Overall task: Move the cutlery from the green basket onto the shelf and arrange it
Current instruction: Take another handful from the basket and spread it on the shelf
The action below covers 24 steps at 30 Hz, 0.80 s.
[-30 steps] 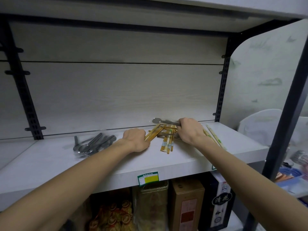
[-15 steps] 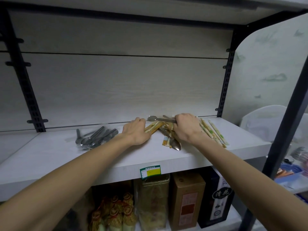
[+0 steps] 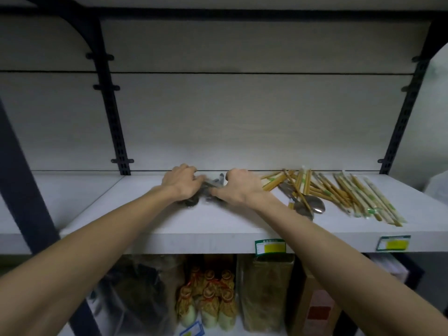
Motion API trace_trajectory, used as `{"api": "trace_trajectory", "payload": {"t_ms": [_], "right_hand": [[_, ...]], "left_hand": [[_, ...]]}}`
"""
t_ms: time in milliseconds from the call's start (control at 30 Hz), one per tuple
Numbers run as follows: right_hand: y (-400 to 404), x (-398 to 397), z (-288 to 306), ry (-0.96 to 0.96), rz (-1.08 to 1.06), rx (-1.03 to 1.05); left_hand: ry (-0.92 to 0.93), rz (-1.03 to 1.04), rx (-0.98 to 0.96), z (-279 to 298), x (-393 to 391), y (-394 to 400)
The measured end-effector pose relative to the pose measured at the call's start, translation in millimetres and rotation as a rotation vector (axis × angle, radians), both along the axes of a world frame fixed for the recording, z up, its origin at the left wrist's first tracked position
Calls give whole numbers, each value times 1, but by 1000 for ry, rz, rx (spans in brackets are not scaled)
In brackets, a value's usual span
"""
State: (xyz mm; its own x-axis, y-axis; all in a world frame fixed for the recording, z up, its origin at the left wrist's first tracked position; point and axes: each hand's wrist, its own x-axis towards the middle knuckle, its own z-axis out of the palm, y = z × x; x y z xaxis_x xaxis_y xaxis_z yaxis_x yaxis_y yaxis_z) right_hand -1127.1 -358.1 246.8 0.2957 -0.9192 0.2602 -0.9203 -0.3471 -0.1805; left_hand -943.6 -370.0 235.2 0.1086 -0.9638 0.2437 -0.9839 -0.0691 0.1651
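Both of my hands are on the pale shelf [image 3: 150, 221], around a small pile of metal spoons [image 3: 213, 185]. My left hand [image 3: 183, 184] curls over the pile's left side and my right hand [image 3: 238, 187] grips its right side; most of the pile is hidden under the fingers and blurred. To the right lies a heap of wrapped wooden chopsticks [image 3: 322, 187] with two metal spoons [image 3: 308, 204] lying among them. The green basket is out of view.
A dark upright post [image 3: 114, 117] stands at the shelf's back left, another [image 3: 404, 105] at the back right. Below the shelf stand bags, boxes [image 3: 317, 309] and small wrapped bottles [image 3: 208, 299]. Price labels [image 3: 270, 247] hang on the shelf's front edge.
Both hands left the chopstick heap and moved left to the spoon pile, which they now hold. The view swung left, so the chopsticks lie at the right.
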Motion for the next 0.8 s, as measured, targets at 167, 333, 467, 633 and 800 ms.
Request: {"api": "trace_trajectory", "payload": {"t_ms": [167, 333, 467, 633, 800], "right_hand": [[-5, -38, 13, -82, 48, 4], [-16, -117, 24, -97, -111, -68], [-10, -155, 18, 5, -134, 56], [-2, -174, 5, 43, -156, 9], [0, -184, 2, 83, -199, -16]], "left_hand": [[-45, -31, 64, -7, -7, -6], [-108, -174, -78, 2, -50, -17], [-131, -443, -45, 9, -108, -20], [-197, -703, -12, 5, -163, -18], [-248, -760, -20, -2, -182, -24]]}}
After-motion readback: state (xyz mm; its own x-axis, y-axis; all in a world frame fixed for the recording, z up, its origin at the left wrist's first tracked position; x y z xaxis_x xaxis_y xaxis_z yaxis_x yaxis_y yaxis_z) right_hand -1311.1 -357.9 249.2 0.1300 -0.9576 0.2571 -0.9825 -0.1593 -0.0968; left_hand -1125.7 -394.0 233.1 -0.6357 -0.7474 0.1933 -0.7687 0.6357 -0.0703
